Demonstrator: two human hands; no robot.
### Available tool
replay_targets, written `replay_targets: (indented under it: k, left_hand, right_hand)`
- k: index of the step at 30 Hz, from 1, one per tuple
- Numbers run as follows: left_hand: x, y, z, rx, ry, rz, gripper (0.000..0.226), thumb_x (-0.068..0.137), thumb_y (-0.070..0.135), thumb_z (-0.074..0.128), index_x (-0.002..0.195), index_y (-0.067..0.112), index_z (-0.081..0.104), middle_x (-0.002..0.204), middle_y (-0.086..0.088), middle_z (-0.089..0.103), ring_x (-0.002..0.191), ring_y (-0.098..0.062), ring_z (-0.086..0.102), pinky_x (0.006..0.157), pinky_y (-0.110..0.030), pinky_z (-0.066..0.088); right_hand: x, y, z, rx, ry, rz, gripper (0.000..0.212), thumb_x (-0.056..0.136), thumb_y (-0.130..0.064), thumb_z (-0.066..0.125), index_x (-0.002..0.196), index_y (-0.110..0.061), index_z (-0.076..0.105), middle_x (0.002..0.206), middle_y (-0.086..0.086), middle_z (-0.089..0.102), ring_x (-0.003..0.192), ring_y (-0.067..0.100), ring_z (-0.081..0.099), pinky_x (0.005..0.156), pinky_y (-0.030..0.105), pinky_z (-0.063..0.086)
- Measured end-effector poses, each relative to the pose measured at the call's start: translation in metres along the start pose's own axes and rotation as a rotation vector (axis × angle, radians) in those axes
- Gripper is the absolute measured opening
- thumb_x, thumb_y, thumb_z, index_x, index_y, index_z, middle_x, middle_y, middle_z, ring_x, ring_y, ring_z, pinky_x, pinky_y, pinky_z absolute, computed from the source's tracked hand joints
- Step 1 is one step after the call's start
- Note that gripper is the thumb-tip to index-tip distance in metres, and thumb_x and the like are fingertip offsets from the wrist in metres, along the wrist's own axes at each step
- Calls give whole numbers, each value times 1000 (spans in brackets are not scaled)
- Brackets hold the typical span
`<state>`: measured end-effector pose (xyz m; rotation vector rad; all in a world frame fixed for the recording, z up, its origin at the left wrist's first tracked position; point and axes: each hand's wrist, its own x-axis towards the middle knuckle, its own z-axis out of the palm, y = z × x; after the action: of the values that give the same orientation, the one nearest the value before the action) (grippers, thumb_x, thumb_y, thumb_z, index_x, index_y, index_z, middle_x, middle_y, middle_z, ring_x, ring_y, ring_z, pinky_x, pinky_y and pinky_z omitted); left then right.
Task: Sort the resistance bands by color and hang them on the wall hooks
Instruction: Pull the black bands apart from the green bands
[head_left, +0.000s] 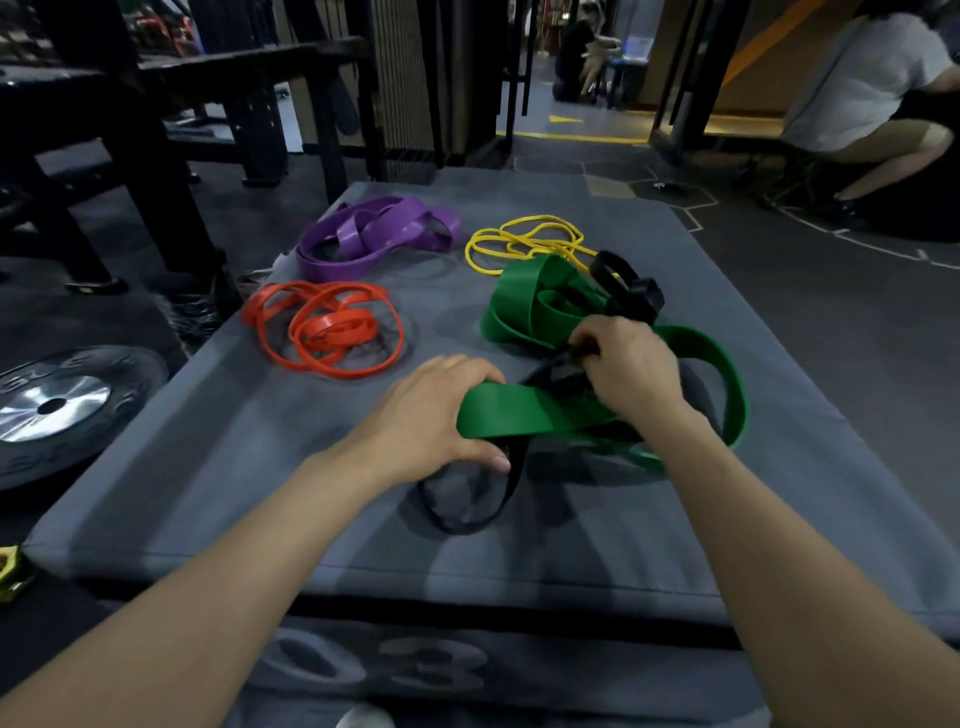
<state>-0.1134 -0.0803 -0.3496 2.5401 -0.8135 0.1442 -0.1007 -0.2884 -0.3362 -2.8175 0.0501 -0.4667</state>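
Note:
On the grey padded box (571, 545) lie sorted piles: purple bands (374, 236) at the back left, orange bands (327, 327) in front of them, thin yellow bands (524, 244) at the back right. Green bands (540, 301) are tangled with black bands (631, 293) on the right. My left hand (431, 415) grips a wide green band (530, 415) where it crosses a black band (467, 499). My right hand (631, 366) pinches a black band in the tangle; its fingertips are hidden. No wall hooks are in view.
A weight plate (57, 405) lies on the floor to the left. Dark rack frames and a bench (156, 104) stand behind it. A crouching person (872, 104) is at the far right, another person (576, 57) farther back in the doorway.

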Motion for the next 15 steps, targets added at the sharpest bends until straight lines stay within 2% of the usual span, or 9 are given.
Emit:
replay_targets:
  k: [5,9,11,15]
  left_hand:
    - [0,-2,-7,-12,-16,6,74,53,47,83,115,20,54,110,3,59,103,-16,51,79,-22,33]
    - [1,-6,-4,-133,-13,-88,56,63,41,81,109,19,56,95,2,61,88,-16,55,77,-27,40]
    - [2,-9,-1,-287,-20,-151,46,69,40,77,104,18,57,88,-1,63,80,-16,57,77,-29,44]
    - [7,-15,-1,-491,38,-208,28,77,35,71,98,21,59,88,0,63,76,-9,55,81,-28,47]
  right_hand:
    - [2,0,-1,9,94,168,26,91,-13,48,113,-17,62,113,13,62,97,40,58,71,36,41]
    - [4,7,0,-34,100,213,25,90,-13,50,111,-17,64,111,13,62,98,39,58,69,36,41]
    - [4,6,0,-45,2,83,24,88,-18,55,111,-17,65,109,14,64,102,37,57,73,37,45]
    - [0,-7,3,-60,-335,-129,31,88,-33,61,109,-10,63,105,15,66,103,35,58,82,38,47]
